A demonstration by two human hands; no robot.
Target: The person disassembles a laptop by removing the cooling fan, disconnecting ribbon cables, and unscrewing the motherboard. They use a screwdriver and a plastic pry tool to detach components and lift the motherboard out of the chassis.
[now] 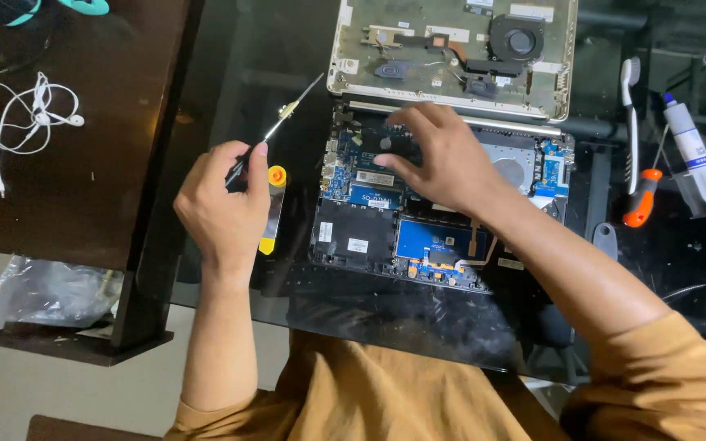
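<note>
My left hand (221, 200) had its fingers closed around a thin screwdriver (275, 131), tip up. My right hand (439, 159), fingers spread and holding nothing, pressed the opened laptop's (418, 212) board on the dark surface (230, 73).

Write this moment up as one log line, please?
left hand: grips screwdriver, tip raised | right hand: fingers on opened laptop's board | removed cover behind | syringe at right
</note>
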